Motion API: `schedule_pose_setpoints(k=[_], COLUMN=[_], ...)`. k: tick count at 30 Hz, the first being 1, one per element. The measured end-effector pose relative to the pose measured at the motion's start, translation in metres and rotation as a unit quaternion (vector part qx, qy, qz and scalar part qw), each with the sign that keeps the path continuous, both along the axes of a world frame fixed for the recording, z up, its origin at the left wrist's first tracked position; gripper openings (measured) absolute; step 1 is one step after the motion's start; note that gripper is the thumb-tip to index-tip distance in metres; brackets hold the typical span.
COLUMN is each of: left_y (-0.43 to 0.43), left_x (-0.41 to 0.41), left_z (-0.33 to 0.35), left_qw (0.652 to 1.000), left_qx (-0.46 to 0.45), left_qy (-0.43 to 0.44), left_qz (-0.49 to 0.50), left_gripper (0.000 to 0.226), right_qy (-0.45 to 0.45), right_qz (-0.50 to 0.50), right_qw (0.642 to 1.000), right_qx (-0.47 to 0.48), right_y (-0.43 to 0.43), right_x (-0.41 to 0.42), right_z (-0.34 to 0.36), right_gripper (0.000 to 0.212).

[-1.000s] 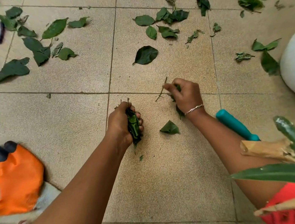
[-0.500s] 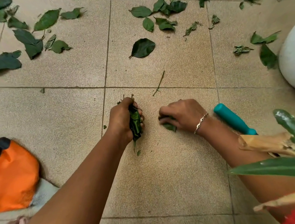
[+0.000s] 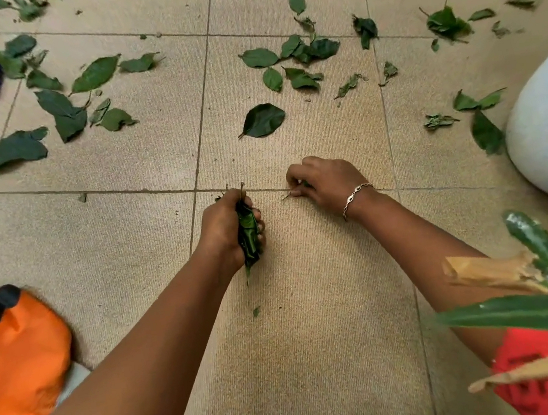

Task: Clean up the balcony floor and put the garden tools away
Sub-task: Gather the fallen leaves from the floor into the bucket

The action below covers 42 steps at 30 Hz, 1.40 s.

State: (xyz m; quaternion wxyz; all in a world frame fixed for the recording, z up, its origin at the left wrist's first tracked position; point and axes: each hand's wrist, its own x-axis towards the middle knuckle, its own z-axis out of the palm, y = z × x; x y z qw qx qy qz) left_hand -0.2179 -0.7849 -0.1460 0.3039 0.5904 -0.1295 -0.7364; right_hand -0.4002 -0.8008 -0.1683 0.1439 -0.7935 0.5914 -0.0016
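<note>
Reached farther out with the right hand (image 3: pixel 326 183) to pinch the one twig (image 3: pixel 286 196) on the grout line (image 3: pixel 126 192), with the left hand (image 3: pixel 222 231) fisted round one leaf bundle (image 3: pixel 249 234); best to lift cleanly, tuck in, then gather some thirty loose leaves (image 3: pixel 263 120) farther off (two orange gloves (image 3: pixel 18 359) at left).

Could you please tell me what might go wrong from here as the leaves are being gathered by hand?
The left hand grips a full bunch of leaves; a scrap already lies below it, so more may drop. The thin twig the right hand pinches could slip out.
</note>
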Motion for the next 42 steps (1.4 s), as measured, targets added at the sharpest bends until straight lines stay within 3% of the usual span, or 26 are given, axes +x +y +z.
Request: schedule_pose_setpoints(k=[2,4,7,9,13,15,17,20,25,30,33,40,42], left_y=[-0.006,-0.01,-0.017,-0.021,-0.025,-0.023,-0.022,-0.025,-0.028,-0.032,-0.032,-0.032,-0.032], left_x=[-0.005,-0.013,-0.03,-0.047,-0.075,-0.078,-0.076,-0.073,-0.076,-0.075,-0.077,-0.079,-0.079], left_z=[0.003,0.004,0.005,0.007,-0.001,-0.008,-0.013,-0.015,-0.016,-0.019,-0.021,-0.023,-0.023], left_qw=[1.0,1.0,1.0,0.999,0.996,0.995,0.994,0.992,0.991,0.99,0.991,0.991,0.991], left_qx=[0.0,-0.002,0.0,0.004,-0.002,-0.012,-0.015,-0.016,-0.01,0.005,0.006,-0.004,-0.006], left_qy=[0.004,0.007,0.01,0.015,0.014,0.015,0.019,0.011,0.01,0.022,0.019,0.012,0.013], left_qz=[-0.003,-0.007,-0.024,-0.043,-0.084,-0.099,-0.108,-0.122,-0.131,-0.136,-0.132,-0.13,-0.13], left_gripper=[0.032,0.032,0.032,0.031,0.032,0.032,0.033,0.032,0.032,0.031,0.032,0.033,0.033], right_qy=[-0.006,-0.092,-0.259,-0.293,-0.187,-0.124,-0.05,0.0,0.034,-0.022,-0.021,-0.037,-0.043], right_qz=[-0.012,-0.072,-0.222,-0.318,-0.511,-0.588,-0.626,-0.623,-0.601,-0.544,-0.491,-0.459,-0.425], right_qw=[1.0,0.993,0.936,0.893,0.818,0.784,0.774,0.782,0.798,0.834,0.868,0.888,0.904], right_qx=[-0.016,-0.031,-0.089,-0.126,-0.188,-0.155,-0.084,-0.008,-0.043,-0.09,-0.068,0.01,-0.007], right_y=[-0.001,0.0,0.004,0.007,0.014,0.02,0.024,0.026,0.022,0.006,-0.011,-0.025,-0.016], right_x=[-0.002,-0.008,-0.026,-0.046,-0.1,-0.131,-0.159,-0.174,-0.172,-0.179,-0.189,-0.189,-0.176], right_z=[-0.002,-0.005,0.003,0.009,0.021,0.025,0.026,0.018,0.007,0.015,0.016,0.007,0.002], right_gripper=[0.021,0.017,0.008,0.008,0.028,0.041,0.049,0.05,0.031,0.037,0.041,0.058,0.063])
